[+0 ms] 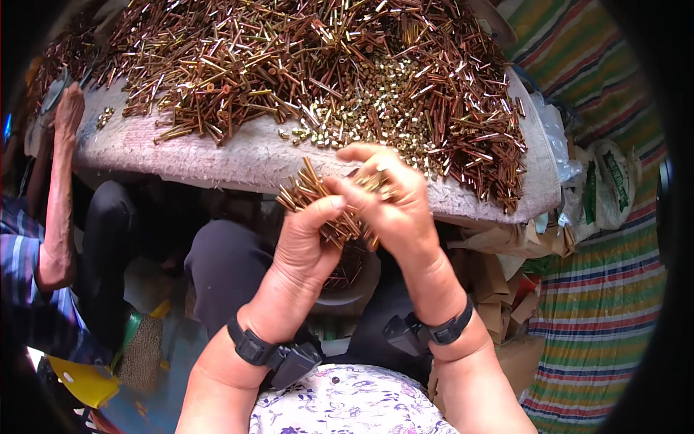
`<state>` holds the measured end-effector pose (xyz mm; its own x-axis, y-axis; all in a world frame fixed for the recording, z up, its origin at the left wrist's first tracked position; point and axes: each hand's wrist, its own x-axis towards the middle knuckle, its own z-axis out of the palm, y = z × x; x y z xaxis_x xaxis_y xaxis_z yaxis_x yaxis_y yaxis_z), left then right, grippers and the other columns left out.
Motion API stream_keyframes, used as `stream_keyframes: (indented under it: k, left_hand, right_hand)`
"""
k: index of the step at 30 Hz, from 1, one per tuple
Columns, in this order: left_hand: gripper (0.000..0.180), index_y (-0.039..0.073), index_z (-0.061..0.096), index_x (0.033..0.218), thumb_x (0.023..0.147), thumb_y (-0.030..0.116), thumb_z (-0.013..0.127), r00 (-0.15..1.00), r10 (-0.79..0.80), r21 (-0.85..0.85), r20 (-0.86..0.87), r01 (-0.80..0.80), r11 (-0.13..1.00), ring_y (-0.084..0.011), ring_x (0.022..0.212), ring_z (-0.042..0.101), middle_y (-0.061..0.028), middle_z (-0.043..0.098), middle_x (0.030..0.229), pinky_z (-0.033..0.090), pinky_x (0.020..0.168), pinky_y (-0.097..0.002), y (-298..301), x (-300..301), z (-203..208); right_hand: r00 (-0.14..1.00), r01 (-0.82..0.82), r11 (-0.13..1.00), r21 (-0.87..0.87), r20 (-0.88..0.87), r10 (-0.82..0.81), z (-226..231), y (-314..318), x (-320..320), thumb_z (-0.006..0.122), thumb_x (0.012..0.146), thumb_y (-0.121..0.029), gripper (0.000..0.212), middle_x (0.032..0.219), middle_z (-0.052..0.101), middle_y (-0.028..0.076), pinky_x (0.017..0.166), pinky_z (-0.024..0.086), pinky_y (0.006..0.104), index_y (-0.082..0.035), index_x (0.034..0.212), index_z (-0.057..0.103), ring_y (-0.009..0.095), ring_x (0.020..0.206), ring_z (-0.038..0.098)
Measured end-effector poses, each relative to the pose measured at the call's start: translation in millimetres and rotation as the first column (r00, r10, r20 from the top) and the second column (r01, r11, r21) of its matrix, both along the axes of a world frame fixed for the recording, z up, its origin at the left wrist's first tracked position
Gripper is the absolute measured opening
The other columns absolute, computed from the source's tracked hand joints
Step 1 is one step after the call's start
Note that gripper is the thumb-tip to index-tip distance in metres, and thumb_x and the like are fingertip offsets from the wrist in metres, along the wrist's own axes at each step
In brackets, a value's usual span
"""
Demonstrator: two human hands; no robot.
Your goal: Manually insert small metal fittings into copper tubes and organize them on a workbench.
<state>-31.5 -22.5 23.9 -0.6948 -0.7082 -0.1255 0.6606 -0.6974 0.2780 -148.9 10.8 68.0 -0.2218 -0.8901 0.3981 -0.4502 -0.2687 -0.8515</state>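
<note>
— What materials are recorded?
— Slender copper-toned metal rods (pixel 238 69), glossy and some with flared ends, are heaped across the bench (pixel 536 163), which is covered in pale, frayed cloth (pixel 224 163). Short, nut-like brass-coloured pieces (pixel 376 101) are massed toward the near edge, right of centre.

— How are the fingers found?
— By the left hand (pixel 307 235), a bundle of rods (pixel 303 189) is gripped, thumb closed over it, just short of the bench's near edge. The right hand (pixel 401 206) is held against the bundle, fingers partly curled; a few brass-coloured bits (pixel 379 185) are seen within its grasp. How firmly they are pinched cannot be told.

— And markings?
— Green lettering, steeply tilted, is carried by a white bag (pixel 606 189) beyond the bench's right edge.
</note>
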Motion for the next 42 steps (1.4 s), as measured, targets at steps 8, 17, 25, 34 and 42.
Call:
stream_keyframes:
  k: [8, 17, 25, 34, 42]
  left_hand:
    - [0.040, 0.005, 0.055, 0.109, 0.071, 0.004, 0.066, 0.992, -0.121, 0.120, 0.034, 0.116, 0.986, -0.0172, 0.093, 0.060, -0.0038, 0.060, 0.102, 0.050, 0.084, -0.0333, 71, 12, -9]
    - [0.036, 0.004, 0.055, 0.103, 0.069, -0.001, 0.064, 0.960, -0.199, 0.064, 0.198, 0.190, 0.980, -0.0168, 0.084, 0.062, -0.0048, 0.061, 0.092, 0.053, 0.076, -0.0323, 107, 9, -10]
    - [0.036, 0.005, 0.056, 0.098, 0.064, 0.001, 0.067, 0.863, -0.402, 0.040, 0.304, 0.411, 0.911, -0.0140, 0.079, 0.061, -0.0029, 0.059, 0.087, 0.052, 0.069, -0.0290, 121, 39, -14]
    - [0.033, -0.001, 0.058, 0.095, 0.064, 0.000, 0.068, 0.718, -0.655, 0.090, 0.236, 0.655, 0.750, -0.0196, 0.078, 0.063, -0.0106, 0.062, 0.084, 0.054, 0.072, -0.0324, 154, 75, -28]
    - [0.046, 0.006, 0.057, 0.102, 0.060, -0.002, 0.074, 0.679, -0.625, -0.014, 0.385, 0.681, 0.732, -0.0151, 0.087, 0.061, -0.0068, 0.061, 0.091, 0.052, 0.074, -0.0261, 170, 90, -29]
  right_hand:
    - [0.988, 0.092, 0.947, 0.308, -0.148, -0.047, -12, 52, 6, 0.068, 0.078, -0.023, 0.042, 0.088, 0.063, 0.010, 0.072, 0.048, 0.0277, -0.002, 0.110, 0.051, 0.013, 0.078, 0.059]
    - [0.942, 0.118, 0.869, 0.481, -0.331, 0.055, -23, 88, -7, 0.050, 0.090, -0.040, 0.042, 0.083, 0.064, 0.015, 0.070, 0.050, 0.0323, -0.003, 0.111, 0.054, 0.028, 0.074, 0.065]
    - [0.987, -0.103, 0.995, 0.013, -0.125, 0.104, -63, 122, 13, 0.041, 0.092, -0.023, 0.037, 0.102, 0.058, 0.016, 0.077, 0.047, 0.0301, 0.003, 0.114, 0.056, 0.020, 0.085, 0.058]
    - [0.951, -0.307, 0.952, -0.015, 0.032, 0.307, -63, 161, 40, 0.058, 0.071, -0.007, 0.038, 0.094, 0.059, 0.016, 0.063, 0.050, 0.0293, 0.004, 0.108, 0.058, 0.021, 0.071, 0.061]
    - [0.873, -0.403, 0.909, -0.103, -0.340, 0.349, -55, 183, 57, 0.059, 0.078, -0.026, 0.032, 0.091, 0.061, 0.015, 0.069, 0.051, 0.0347, 0.001, 0.096, 0.062, 0.027, 0.078, 0.061]
